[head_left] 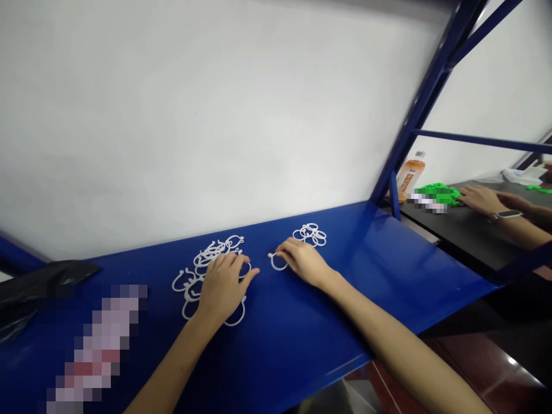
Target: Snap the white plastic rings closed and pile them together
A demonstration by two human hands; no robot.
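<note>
While my left hand (225, 282) covers part of larger white-ring heap (211, 252), thumb apart from fingers, perhaps steadying it, right hand (304, 261) clamps single ring (276, 267), probably for control, between heap and smaller ring cluster (309, 233), seemingly set apart near far edge of desk (276, 339).
</note>
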